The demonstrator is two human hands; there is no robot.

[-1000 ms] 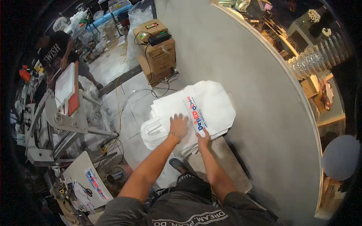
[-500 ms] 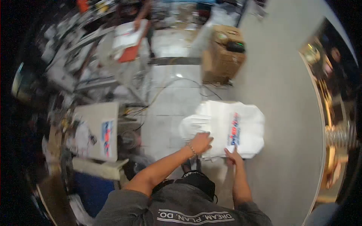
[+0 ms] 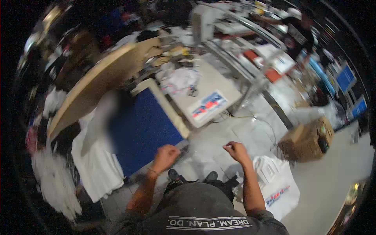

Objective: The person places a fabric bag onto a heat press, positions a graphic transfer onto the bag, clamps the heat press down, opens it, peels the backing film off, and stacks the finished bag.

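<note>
My left hand (image 3: 166, 158), with a bracelet at the wrist, hovers beside the near corner of a dark blue panel (image 3: 147, 129). Its fingers are curled in, and nothing sticks out of them. My right hand (image 3: 237, 152) is raised over the tiled floor, thumb and finger brought together, with nothing visible between them. Just right of my right forearm lies a pile of white bags (image 3: 282, 190) with handle cut-outs and a red and blue print. Neither hand touches the bags.
A pale board (image 3: 231, 92) with a printed label stands ahead, beneath a metal frame (image 3: 250, 27). White cloth (image 3: 92, 156) hangs at left near a curved wooden board (image 3: 94, 80). A cardboard box (image 3: 305, 143) sits ahead right by the grey table (image 3: 333, 172). Another person (image 3: 297, 35) works farther back.
My view has swung left, toward the blue panel. Both hands have come off the white bags, which now lie to my right with their handles showing.
</note>
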